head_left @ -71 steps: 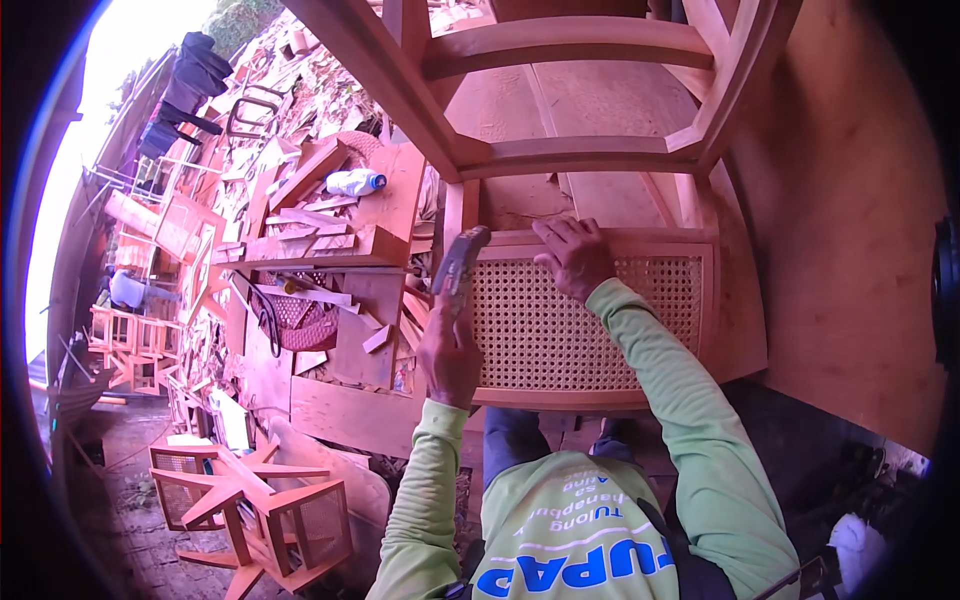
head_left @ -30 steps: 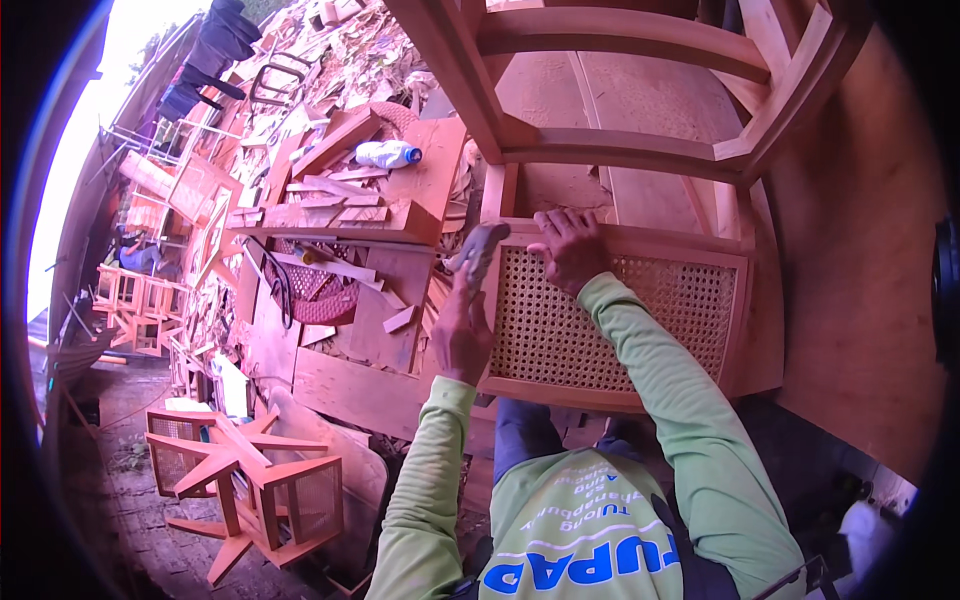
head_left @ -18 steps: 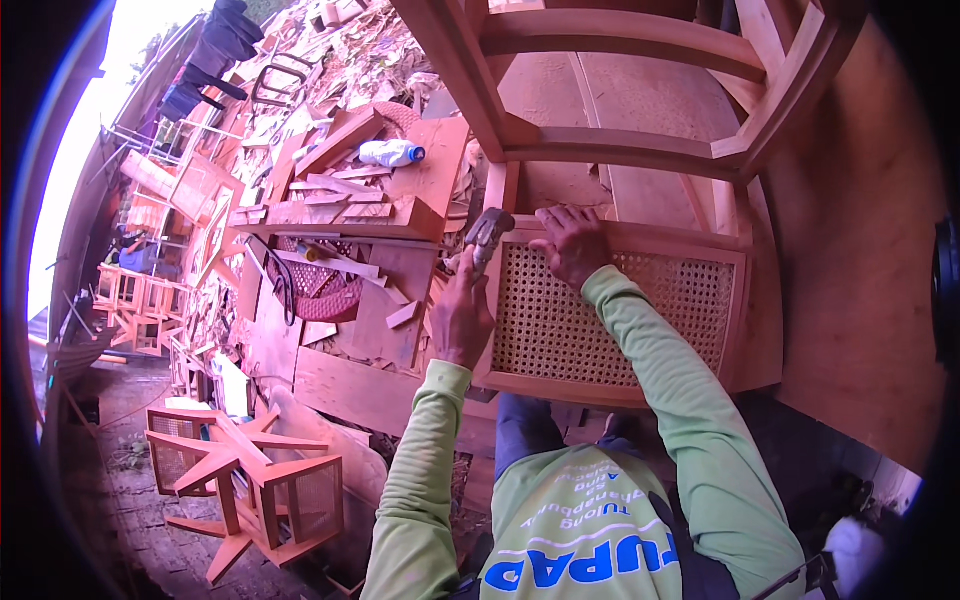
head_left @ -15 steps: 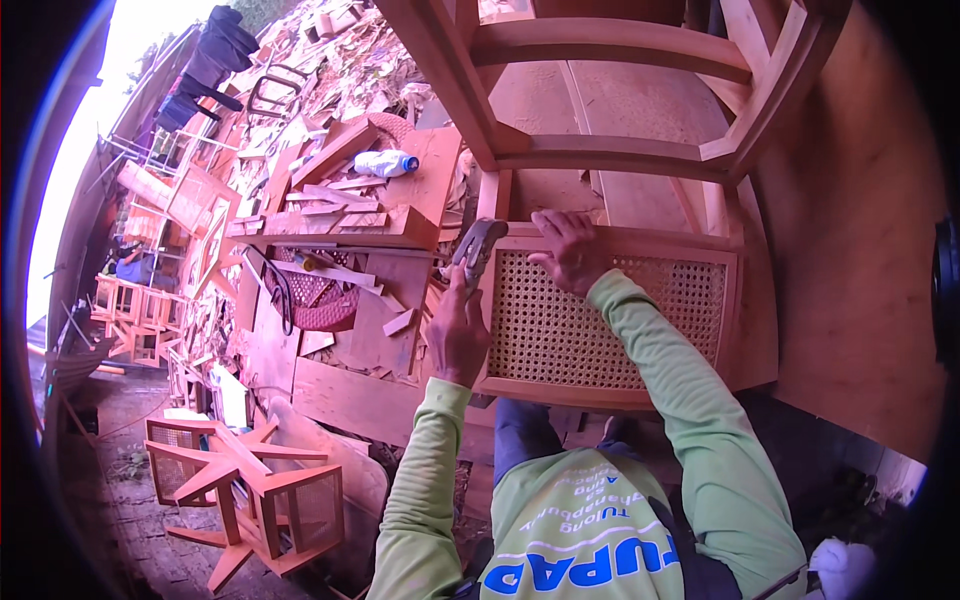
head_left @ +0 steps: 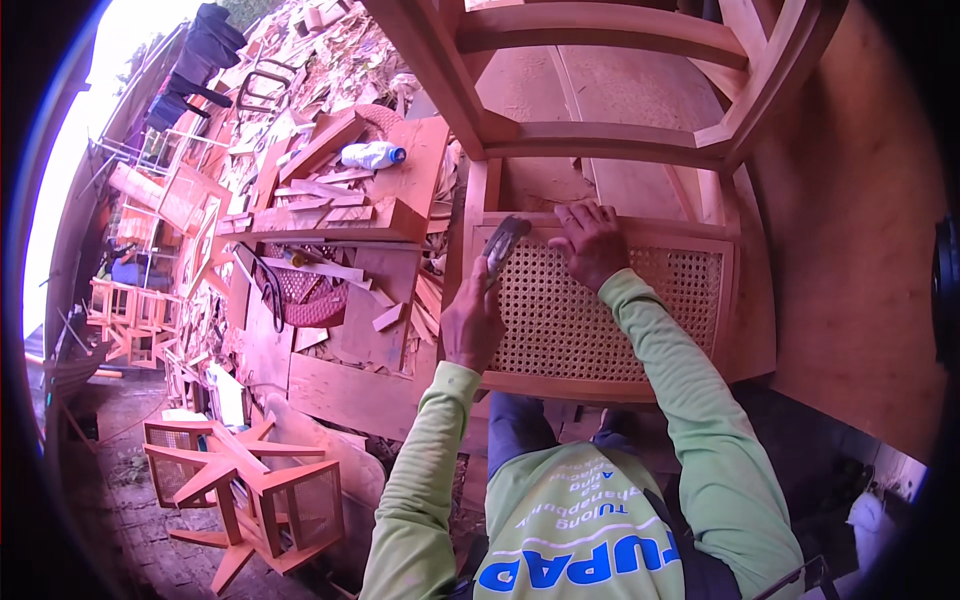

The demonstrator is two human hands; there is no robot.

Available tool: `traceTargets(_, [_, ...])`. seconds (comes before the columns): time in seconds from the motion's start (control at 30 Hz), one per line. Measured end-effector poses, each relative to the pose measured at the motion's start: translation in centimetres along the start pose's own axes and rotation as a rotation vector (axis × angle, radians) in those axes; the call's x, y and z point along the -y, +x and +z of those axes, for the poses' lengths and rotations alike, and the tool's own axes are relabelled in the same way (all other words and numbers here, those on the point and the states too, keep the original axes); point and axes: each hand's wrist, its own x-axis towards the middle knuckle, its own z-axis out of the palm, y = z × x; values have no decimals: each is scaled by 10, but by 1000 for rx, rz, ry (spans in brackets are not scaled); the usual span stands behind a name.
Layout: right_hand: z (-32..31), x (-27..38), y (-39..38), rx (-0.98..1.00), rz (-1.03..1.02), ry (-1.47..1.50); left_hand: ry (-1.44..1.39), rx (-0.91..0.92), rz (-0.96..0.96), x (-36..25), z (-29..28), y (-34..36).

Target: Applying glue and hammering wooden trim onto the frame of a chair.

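Note:
A wooden chair frame with a woven cane panel (head_left: 570,325) lies in front of me. My left hand (head_left: 473,322) is closed round the handle of a grey metal hammer (head_left: 508,238). The hammer's head is over the panel's far left corner. My right hand (head_left: 595,245) rests on the far rail and the cane edge beside it, thumb apart from the bent fingers. Whether a small piece lies under those fingers, I cannot make out. Joined to the panel's far side, the chair's bare wooden rails and legs (head_left: 610,140) rise beyond it.
On the left, a workbench board (head_left: 345,385) bears wood offcuts (head_left: 335,270) and a plastic bottle (head_left: 372,155). Stacked wooden stools or chairs (head_left: 250,490) stand on the floor at lower left. A large plywood sheet (head_left: 860,260) is on the right. Wood scraps cover the ground beyond.
The hammer in my left hand has moved right, from the frame's left edge to over the cane corner. My right hand has slid slightly right along the far rail.

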Motion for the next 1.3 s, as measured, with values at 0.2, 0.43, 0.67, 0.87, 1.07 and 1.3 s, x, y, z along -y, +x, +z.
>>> traceTargets(0.2, [3,-2,-2,15,6,-19,-26,-80,31,-1,3,-4])
traceTargets(0.43, [-1,-6,1,115,36,38,-79,-15,-120,-12,-23,-9])
traceTargets(0.67, [-17,-8,-10,-10,-61,29,-124,-265,-126,-12,-50,-56])
traceTargets(0.87, [-1,-11,8,108,-84,18,-232,-218,-261,-5,-56,-79])
traceTargets(1.07, [-2,-13,-3,83,15,15,-133,-142,-108,-31,-35,-37])
traceTargets(1.3, [-2,-10,0,57,55,52,5,-13,-26,-16,9,-5])
